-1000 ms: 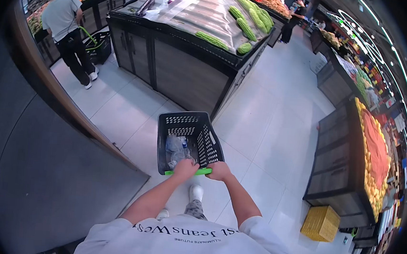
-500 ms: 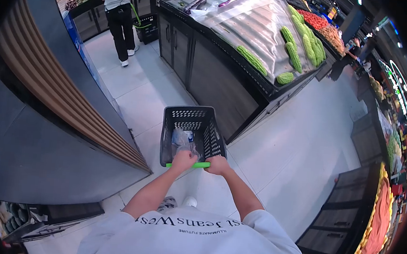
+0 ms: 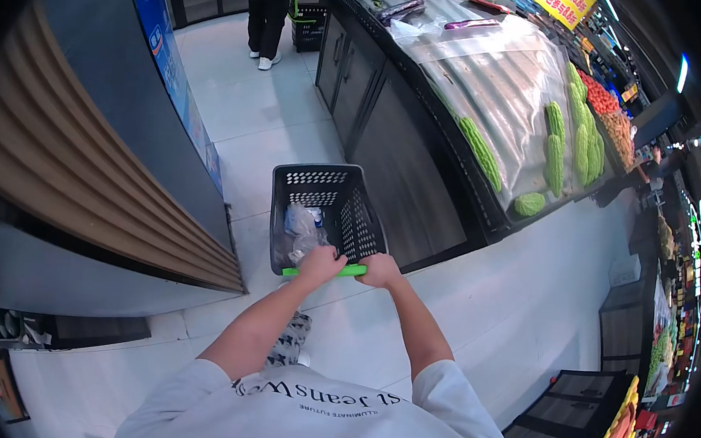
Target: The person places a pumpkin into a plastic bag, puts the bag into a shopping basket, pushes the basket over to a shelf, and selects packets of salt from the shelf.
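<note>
A black shopping basket (image 3: 367, 220) with holes in its walls stands low on the floor in front of me. My left hand (image 3: 322, 264) is closed round its green handle (image 3: 354, 270), near the middle. Further right on the same bar, my right hand (image 3: 378, 271) is wrapped round the end. Inside the basket lies a clear plastic bag (image 3: 305, 230) with something white and blue in it. The bag reaches close to my left fingers; whether they also pinch it I cannot tell.
A dark produce stand (image 3: 409, 154) rises just right of the basket, with bitter melons (image 3: 555, 149) and eggplants (image 3: 401, 10) on top. A slatted curved wall (image 3: 116, 159) flanks the left. Ahead, a person (image 3: 268, 15) stands beside another black basket (image 3: 308, 30). A cabinet (image 3: 569, 421) stands lower right.
The basket and I have advanced between the wall and the produce stand. The view has turned a little left, so the stand sits further right. Both hands keep hold of the handle.
</note>
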`<state>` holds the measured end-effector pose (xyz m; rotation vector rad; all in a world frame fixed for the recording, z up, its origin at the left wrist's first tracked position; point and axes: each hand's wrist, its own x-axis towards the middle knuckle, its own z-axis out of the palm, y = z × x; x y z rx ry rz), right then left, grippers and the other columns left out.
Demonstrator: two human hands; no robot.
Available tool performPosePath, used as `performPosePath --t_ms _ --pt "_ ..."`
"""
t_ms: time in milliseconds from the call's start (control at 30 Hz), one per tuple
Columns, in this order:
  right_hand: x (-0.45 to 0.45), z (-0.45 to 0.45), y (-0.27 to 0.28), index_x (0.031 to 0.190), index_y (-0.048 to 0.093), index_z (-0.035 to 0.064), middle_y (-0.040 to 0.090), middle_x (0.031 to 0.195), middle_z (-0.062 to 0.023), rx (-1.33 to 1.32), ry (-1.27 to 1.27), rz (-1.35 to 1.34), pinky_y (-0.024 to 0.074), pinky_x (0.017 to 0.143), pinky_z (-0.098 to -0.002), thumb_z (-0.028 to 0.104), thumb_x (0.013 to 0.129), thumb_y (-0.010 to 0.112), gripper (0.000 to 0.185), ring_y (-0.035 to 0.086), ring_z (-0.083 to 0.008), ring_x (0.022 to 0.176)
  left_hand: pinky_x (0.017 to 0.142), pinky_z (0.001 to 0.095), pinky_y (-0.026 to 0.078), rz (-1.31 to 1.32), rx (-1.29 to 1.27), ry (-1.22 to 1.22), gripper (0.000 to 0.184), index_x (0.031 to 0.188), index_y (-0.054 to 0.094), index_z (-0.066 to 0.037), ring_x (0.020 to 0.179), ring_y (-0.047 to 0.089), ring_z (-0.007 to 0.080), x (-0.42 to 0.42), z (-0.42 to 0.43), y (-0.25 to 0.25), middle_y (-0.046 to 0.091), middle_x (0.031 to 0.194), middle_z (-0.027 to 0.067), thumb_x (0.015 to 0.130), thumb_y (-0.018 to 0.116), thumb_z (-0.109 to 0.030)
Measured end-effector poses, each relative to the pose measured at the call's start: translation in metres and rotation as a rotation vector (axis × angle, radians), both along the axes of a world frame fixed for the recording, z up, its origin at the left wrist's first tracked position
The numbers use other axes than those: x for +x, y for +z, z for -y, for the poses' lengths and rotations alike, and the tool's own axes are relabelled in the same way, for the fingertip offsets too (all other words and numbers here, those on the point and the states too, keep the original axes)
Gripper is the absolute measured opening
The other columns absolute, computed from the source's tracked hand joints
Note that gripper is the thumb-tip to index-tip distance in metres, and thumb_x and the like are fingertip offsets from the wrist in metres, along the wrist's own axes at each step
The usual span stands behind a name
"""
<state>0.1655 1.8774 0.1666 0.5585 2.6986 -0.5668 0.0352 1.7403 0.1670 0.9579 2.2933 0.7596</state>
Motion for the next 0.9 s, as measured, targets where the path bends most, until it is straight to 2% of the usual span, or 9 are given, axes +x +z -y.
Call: performPosePath --t_ms 200,233,433,467,667,900 --pt "-0.052 -0.022 0.021 0.077 0.07 0.015 0.067 0.077 -0.011 -0.018 0.049 0.0 0.052 0.072 -0.0413 0.035 0.063 0.063 0.025 0.065 -0.0301 0.075 0.071 0.0432 0.051 0.021 0.005 0.017 0.038 0.078 0.067 -0.001 0.073 0.064 0.0361 -0.042 -0.016 0.008 0.065 0.074 0.0203 0.074 0.06 -0.038" --pt "-0.075 -0.058 0.001 0.077 0.07 0.015 0.067 0.077 -0.011 -0.019 0.027 0.02 0.052 0.072 -0.0411 0.035 0.063 0.064 0.025 0.065 -0.03 0.075 0.07 0.0432 0.051 0.046 -0.008 -0.027 0.038 0.078 0.067 -0.001 0.073 0.064 0.0362 -0.07 -0.056 -0.017 0.065 0.074 0.0204 0.074 0.06 -0.038" --pt "-0.126 -0.077 0.009 0.077 0.07 0.0157 0.067 0.076 -0.0106 -0.027 0.076 0.029 0.0522 0.072 -0.0407 0.035 0.062 0.064 0.025 0.065 -0.0293 0.074 0.071 0.0431 0.051 0.058 -0.057 -0.013 0.038 0.078 0.066 0.0 0.074 0.064 0.036 -0.112 -0.071 -0.009 0.064 0.073 0.0212 0.074 0.061 -0.038" --pt "-0.148 -0.108 -0.009 0.077 0.07 0.016 0.067 0.076 -0.0105 -0.029 0.042 0.047 0.0522 0.071 -0.0407 0.035 0.062 0.064 0.025 0.065 -0.0293 0.074 0.071 0.043 0.051 0.085 -0.061 -0.049 0.038 0.078 0.066 0.0 0.074 0.064 0.0359 -0.139 -0.105 -0.029 0.064 0.074 0.0213 0.074 0.061 -0.037" --pt "-0.211 -0.134 -0.009 0.08 0.071 0.0165 0.066 0.071 -0.0098 -0.008 0.094 0.021 0.0521 0.067 -0.0403 0.037 0.062 0.067 0.027 0.064 -0.0294 0.068 0.074 0.0427 0.051 0.128 -0.116 0.012 0.037 0.079 0.067 -0.001 0.077 0.065 0.0351 -0.198 -0.126 -0.019 0.065 0.077 0.0211 0.074 0.06 -0.037" --pt "-0.3 -0.194 -0.021 0.078 0.07 0.0154 0.067 0.077 -0.0112 -0.046 0.158 0.045 0.0519 0.072 -0.0418 0.036 0.063 0.063 0.026 0.065 -0.0298 0.077 0.075 0.0432 0.051 0.123 -0.13 0.105 0.041 0.081 0.069 -0.002 0.079 0.065 0.0354 -0.285 -0.18 -0.04 0.066 0.079 0.0202 0.073 0.06 -0.042"
